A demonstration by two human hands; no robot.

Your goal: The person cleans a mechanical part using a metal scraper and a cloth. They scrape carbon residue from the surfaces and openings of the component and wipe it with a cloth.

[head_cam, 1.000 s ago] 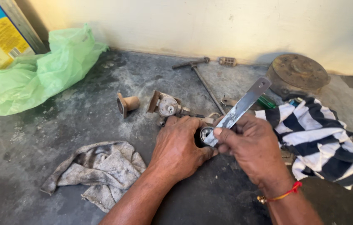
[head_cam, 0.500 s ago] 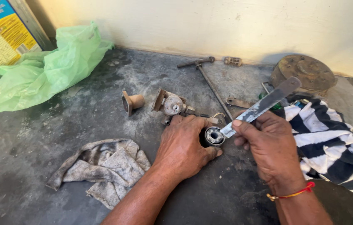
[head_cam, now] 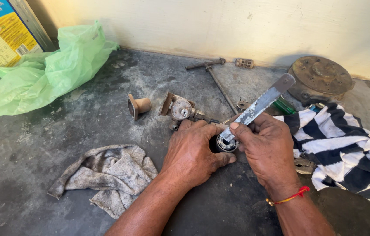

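Left hand [head_cam: 191,150]: palm down on the grey floor [head_cam: 62,144], fingers curled round a small dark round part [head_cam: 223,143] with a shiny ring face, which sits on the floor between the two hands; grip closed on it. Right hand [head_cam: 267,150]: closed around the lower end of a flat metal blade [head_cam: 257,109], forefinger lying along it; the blade slants up and to the right, its lower tip resting on the ring face of the part. Red thread band [head_cam: 287,199] on the right wrist. Behind the hands, on the floor: a brass-coloured fitting with round cap [head_cam: 178,109]; a tan flanged piece [head_cam: 138,106] to its left; a T-handled rod [head_cam: 213,76] running toward the wall. Left of the left forearm: crumpled grey rag [head_cam: 106,175]. Right of the right hand, touching it: blue-and-white striped cloth [head_cam: 338,148]. Beyond the cloth, by the wall: rusty round metal disc [head_cam: 320,76]. Far left: green plastic bag [head_cam: 45,74] against a printed tin [head_cam: 1,35]
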